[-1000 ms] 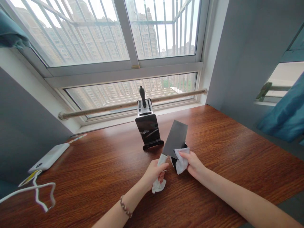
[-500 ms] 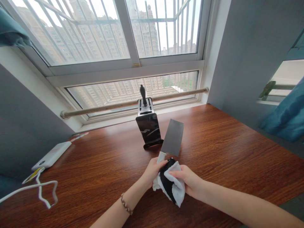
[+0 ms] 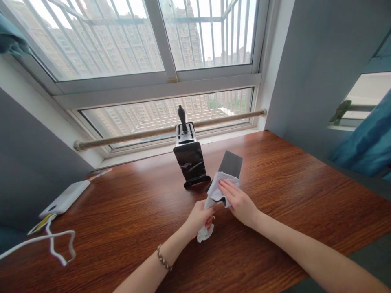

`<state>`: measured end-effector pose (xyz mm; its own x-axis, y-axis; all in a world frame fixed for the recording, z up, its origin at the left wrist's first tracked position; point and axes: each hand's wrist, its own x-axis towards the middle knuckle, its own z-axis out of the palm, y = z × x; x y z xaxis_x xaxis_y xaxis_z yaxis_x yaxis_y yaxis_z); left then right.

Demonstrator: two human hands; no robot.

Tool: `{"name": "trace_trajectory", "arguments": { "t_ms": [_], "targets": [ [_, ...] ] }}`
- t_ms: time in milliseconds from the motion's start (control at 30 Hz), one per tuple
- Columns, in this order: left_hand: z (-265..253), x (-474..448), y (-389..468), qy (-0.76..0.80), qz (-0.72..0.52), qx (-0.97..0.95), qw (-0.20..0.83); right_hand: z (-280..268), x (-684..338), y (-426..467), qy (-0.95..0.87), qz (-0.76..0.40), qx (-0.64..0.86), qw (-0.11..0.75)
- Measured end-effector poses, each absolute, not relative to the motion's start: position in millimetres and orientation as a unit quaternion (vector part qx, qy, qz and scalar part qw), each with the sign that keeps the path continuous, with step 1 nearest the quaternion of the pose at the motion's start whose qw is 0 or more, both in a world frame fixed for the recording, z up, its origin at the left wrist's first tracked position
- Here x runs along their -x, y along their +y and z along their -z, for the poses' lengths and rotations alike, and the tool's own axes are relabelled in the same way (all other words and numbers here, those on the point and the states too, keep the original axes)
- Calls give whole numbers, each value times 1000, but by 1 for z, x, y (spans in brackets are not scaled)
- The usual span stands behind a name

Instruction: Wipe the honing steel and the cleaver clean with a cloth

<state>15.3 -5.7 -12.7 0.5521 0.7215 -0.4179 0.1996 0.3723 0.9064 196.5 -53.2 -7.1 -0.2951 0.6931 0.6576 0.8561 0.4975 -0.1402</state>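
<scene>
My left hand [image 3: 200, 219] is closed around the pale handle of a cleaver [image 3: 231, 162], whose broad grey blade points away from me, toward the right. A crumpled white piece [image 3: 205, 233], tissue or cloth, hangs below that hand's fingers. My right hand [image 3: 242, 203] holds a white cloth with black parts [image 3: 217, 187] against the lower blade, fingers together over it. The cloth hides the part of the blade near the handle. Just behind and left of the blade stands a knife block [image 3: 191, 162] with a black front and metal top, a black-handled knife [image 3: 182, 118] in it.
The brown wooden table [image 3: 137, 203] reaches back to the window sill. A white phone-like device [image 3: 65, 198] with a white cable [image 3: 50, 240] lies at the left edge. A rusty horizontal bar [image 3: 137, 137] crosses before the window. A blue curtain [image 3: 366, 138] hangs at the right.
My right hand has carried the cloth up from beside the handle onto the blade. The crumpled white piece now shows under my left hand, which keeps hold of the cleaver. The blade has shifted slightly right.
</scene>
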Motion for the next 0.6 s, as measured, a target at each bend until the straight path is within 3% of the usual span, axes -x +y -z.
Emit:
{"name": "trace_trajectory", "arguments": {
  "t_ms": [133, 600],
  "targets": [
    [13, -17, -8, 432, -195, -554, 684, 25, -174, -54, -806, 192, 491, 269],
    [10, -19, -15, 407, -174, -493, 749, 12, -177, -52, -789, 256, 454, 325]
  ]
}}
